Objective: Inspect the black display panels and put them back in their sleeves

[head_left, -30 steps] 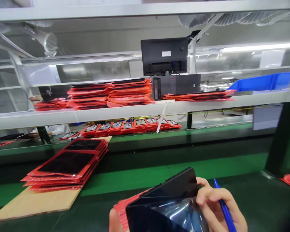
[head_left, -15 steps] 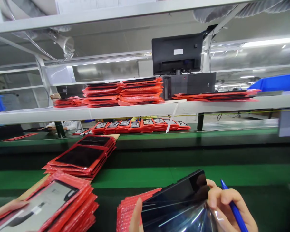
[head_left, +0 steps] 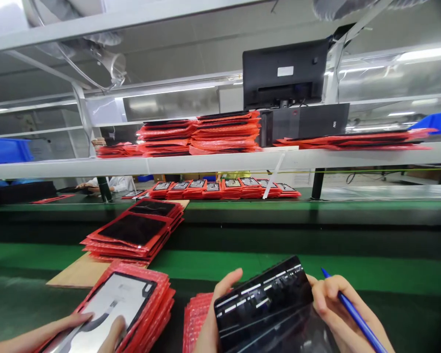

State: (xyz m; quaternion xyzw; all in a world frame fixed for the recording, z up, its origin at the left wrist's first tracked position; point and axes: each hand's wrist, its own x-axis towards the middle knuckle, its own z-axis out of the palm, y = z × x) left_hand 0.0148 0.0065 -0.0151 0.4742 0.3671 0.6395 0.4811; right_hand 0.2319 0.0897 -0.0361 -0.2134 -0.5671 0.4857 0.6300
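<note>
Low in the middle, a glossy black panel [head_left: 264, 304] is tilted up and mirrors the ceiling lights. My left hand [head_left: 215, 318] grips its left edge, thumb up along the side. My right hand [head_left: 334, 306] is closed on a blue pen [head_left: 356, 318], and its fingertips touch the panel's right edge. Under the panel, a red bubble-wrap bag [head_left: 195, 318] lies on the dark green bench.
At the bottom left, another person's hands [head_left: 95, 331] rest on a stack of red bags topped by a grey panel [head_left: 113, 306]. A further red stack [head_left: 135, 233] sits on a board behind. Across the green conveyor [head_left: 316, 272], a shelf [head_left: 220, 162] carries more red stacks and a monitor [head_left: 284, 73].
The view has swung left and down. Another person's hands and their red stack have come further into view at the bottom left. My left thumb has risen along the panel, which is tilted flatter.
</note>
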